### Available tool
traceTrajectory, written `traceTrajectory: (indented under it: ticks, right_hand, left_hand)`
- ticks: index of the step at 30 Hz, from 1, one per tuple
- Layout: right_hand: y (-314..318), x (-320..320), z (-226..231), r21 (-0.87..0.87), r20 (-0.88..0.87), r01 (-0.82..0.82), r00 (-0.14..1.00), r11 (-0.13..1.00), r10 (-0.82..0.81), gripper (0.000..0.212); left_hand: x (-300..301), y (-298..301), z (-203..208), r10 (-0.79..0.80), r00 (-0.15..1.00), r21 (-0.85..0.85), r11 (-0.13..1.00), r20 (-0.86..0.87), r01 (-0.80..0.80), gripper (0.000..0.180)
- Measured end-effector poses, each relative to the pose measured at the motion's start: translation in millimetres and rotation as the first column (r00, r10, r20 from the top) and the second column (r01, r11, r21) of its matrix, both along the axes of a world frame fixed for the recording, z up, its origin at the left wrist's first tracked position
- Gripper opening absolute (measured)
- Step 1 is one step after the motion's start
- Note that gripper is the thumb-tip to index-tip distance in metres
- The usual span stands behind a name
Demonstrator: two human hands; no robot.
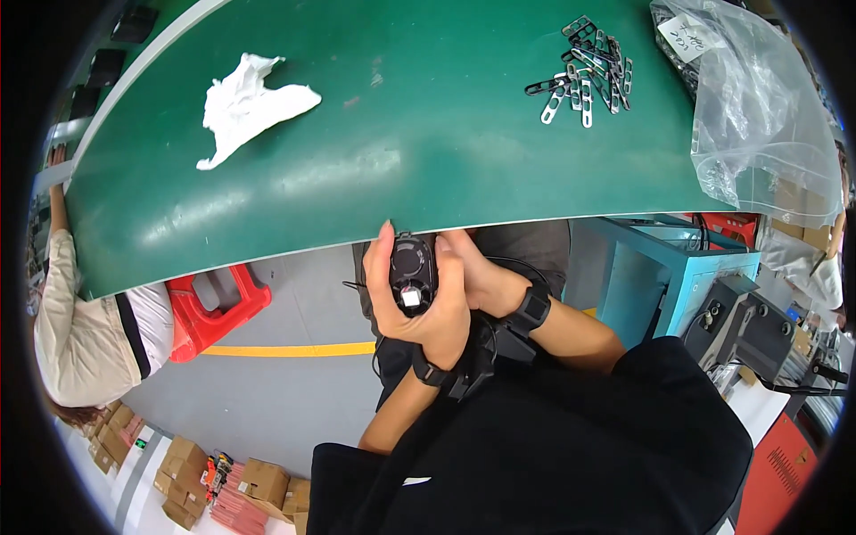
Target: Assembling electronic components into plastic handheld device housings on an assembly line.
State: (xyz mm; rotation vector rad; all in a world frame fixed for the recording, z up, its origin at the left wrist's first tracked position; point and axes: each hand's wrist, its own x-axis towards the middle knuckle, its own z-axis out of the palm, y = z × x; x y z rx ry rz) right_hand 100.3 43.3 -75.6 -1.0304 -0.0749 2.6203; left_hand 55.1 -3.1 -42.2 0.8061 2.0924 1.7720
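Black device (411, 261), held just off the near edge of the table (535, 178), over the lap (548, 250). Left hand (430, 323) half-curled round it, digits along both long sides. Right hand (486, 278) bent close at the far right side, partly behind the left; cannot tell whether it touches the casing.

Risks, as judged: the smooth-looking casing could slide if the left hand's side pressure slackens; lap or grey floor (303, 303) would take the drop. Far end lies near the table edge, so a careless lift could knock it there. Digits crowd the face; a stray press or smudge is possible. The right wristband (533, 308) might catch the left hand if the two cross.

Looks: elongated, rounded ends, dark casing. Ring-shaped marking on the far half; bright whitish patch nearer the wearer, label or lit window, unclear. Underside hidden.
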Motion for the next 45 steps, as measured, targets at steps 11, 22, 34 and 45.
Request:
traceTrajectory:
  ticks: [11,22,34,45]
  right_hand:
    - [42,78,87,0.296,-0.474,0.074,0.877,0.952,0.080,0.070]
    - [386,56,109,0.898,0.148,-0.413,0.610,-0.153,-0.778,0.075]
    - [431,27,119,0.101,0.064,-0.942,0.326,-0.319,-0.943,0.090]
    - [283,-20,184,0.785,0.524,-0.509,0.850,-0.354,-0.059,0.054]
  left_hand:
    - [-99,-24,59,-0.551,0.533,0.274,0.815,0.642,0.511,0.058]
    - [-111,-44,59,-0.526,0.644,0.142,0.823,0.556,0.549,0.043]
    - [-126,-49,63,-0.425,0.681,0.053,0.867,0.596,0.495,0.042]
    - [-124,43,104,-0.369,0.912,0.410,0.871,0.180,0.271,0.043]
